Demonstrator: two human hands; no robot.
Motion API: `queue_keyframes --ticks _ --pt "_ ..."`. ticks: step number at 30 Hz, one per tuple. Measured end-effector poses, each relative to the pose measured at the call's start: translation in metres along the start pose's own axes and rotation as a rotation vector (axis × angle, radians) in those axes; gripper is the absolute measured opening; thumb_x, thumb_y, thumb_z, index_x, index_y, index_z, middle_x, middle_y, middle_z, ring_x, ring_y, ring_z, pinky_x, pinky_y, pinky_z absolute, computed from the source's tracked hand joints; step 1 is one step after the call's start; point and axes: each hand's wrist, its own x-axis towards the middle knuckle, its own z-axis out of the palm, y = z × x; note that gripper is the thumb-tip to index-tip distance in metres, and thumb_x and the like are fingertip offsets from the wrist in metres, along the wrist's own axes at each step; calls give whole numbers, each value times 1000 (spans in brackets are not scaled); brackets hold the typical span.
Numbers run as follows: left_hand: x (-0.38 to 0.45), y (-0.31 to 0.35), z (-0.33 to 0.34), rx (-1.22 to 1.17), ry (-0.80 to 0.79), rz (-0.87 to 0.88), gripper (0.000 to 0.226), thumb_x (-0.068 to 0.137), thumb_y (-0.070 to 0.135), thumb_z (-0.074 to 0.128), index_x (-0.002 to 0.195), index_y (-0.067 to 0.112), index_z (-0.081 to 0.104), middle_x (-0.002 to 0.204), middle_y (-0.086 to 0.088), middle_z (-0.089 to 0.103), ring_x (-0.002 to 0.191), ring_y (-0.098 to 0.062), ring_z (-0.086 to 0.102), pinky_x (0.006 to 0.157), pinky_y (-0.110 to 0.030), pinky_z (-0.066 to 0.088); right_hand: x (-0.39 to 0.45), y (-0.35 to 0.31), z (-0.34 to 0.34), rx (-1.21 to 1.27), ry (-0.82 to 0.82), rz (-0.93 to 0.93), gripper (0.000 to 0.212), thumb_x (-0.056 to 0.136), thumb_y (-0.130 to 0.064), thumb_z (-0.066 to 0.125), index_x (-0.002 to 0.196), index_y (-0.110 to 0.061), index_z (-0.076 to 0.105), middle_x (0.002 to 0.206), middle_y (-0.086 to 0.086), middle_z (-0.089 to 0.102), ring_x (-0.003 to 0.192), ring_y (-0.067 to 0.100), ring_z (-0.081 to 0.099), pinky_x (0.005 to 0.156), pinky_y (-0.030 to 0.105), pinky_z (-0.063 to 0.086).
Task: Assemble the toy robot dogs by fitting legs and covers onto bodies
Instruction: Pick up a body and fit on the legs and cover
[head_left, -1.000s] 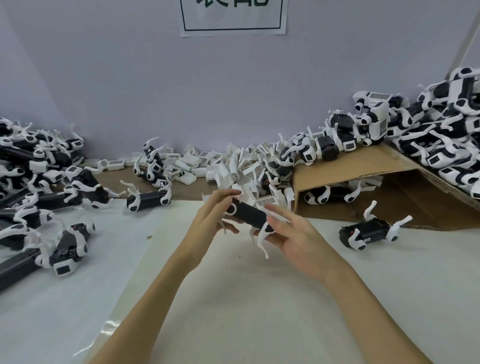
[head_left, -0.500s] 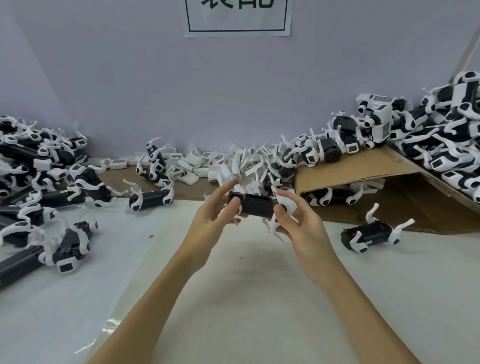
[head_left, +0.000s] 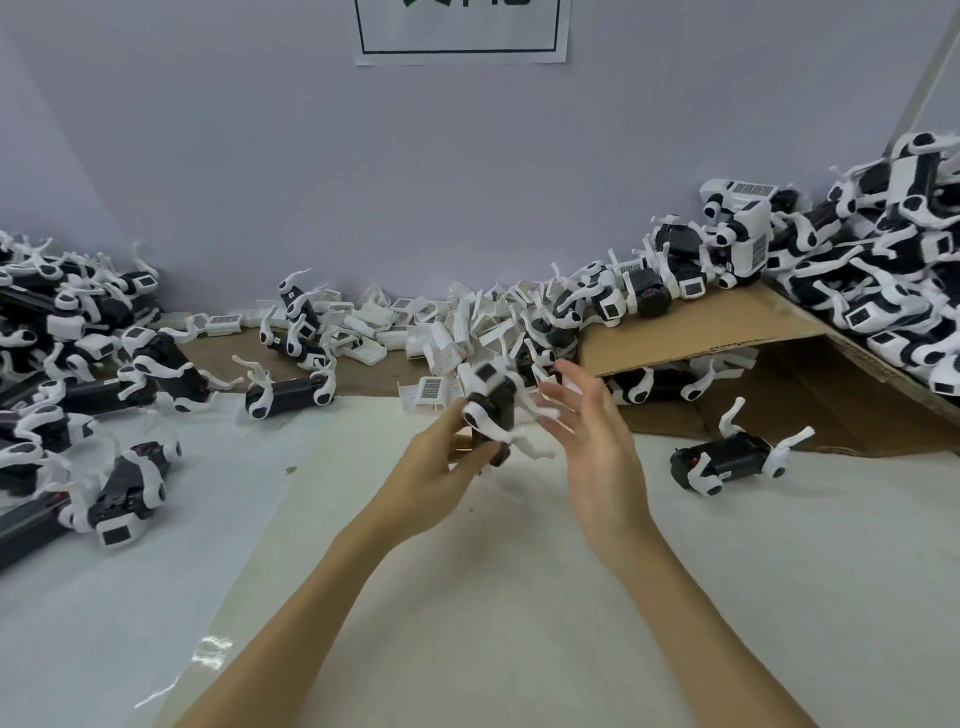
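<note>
Gripping a black toy dog body (head_left: 491, 410) above the white table (head_left: 467, 597), the left hand (head_left: 441, 467) is curling round its lower end. The right hand (head_left: 597, 441) is hovering just beside it, fingers spread and holding nothing.

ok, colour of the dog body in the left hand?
Black body with white legs, gripped by the left hand; head view.

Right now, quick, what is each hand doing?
Left hand: closed around the toy robot dog, holding it up.
Right hand: open, fingers spread beside the dog, holding nothing.
</note>
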Motion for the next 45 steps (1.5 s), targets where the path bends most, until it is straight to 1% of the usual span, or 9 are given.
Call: queue_keyframes --ticks 5,11,15,18,29,32,35,39,45 --pt "-4 13 -3 -422 -2 -63 44 108 31 59 148 42 42 142 0 69 134 -21 64 115 -41 44 2 -2 -13 -187 -275 216 46 104 -51 52 146 -33 57 141 -6 66 130 11 62 113 47 49" --pt "-1 17 -7 -126 24 -24 38 107 45 59 144 48 49 140 19 67 132 -9 62 109 -39 48 -4 7 2 -93 -218 228 44 97 -27 76 135 -21 56 118 14 74 98 32 78 82 39 64" --pt "3 13 -17 -412 3 -134 31 111 17 52 136 12 70 135 -15 71 108 -32 70 97 -41 57 -2 18 -4 -202 -120 123 36 93 -11 79 121 -24 61 110 9 73 82 28 78 77 40 66" --pt "6 21 -25 -767 46 -288 57 106 45 53 136 -2 66 118 -26 64 93 -40 59 81 -32 57 1 18 -13 -336 -183 13 43 91 -6 80 123 -27 61 112 -4 70 88 24 75 76 33 63" --pt "13 31 -19 -427 30 -243 67 98 70 26 144 32 57 137 2 71 128 -24 66 118 -51 45 2 27 -15 -478 -282 -18 66 97 9 59 118 -52 43 114 -10 64 99 16 73 75 27 61" --pt "6 24 -20 -342 22 -224 72 84 93 47 134 44 65 122 3 77 117 -24 70 101 -34 54 0 23 -10 -584 -233 -128 78 93 10 63 114 -60 37 123 -10 57 111 7 64 87 13 52" --pt "2 17 -21 -331 22 -183 51 79 77 73 120 47 70 115 -6 77 114 -36 71 107 -50 54 -2 19 -10 -603 -301 -20 76 88 -17 84 127 -61 36 129 -16 56 107 1 65 84 10 51" --pt "2 17 -27 -348 12 -175 65 78 81 73 133 46 65 105 -23 72 112 -38 71 115 -66 43 -5 10 -14 -539 -445 120 91 80 -34 90 147 -55 31 133 -13 61 115 6 67 95 22 56" --pt "0 15 -32 -312 -1 -169 52 88 66 70 134 41 67 117 -25 71 115 -36 70 118 -61 42 -4 0 -19 -476 -542 266 84 89 -7 67 156 -43 32 135 12 58 117 24 69 108 52 52"
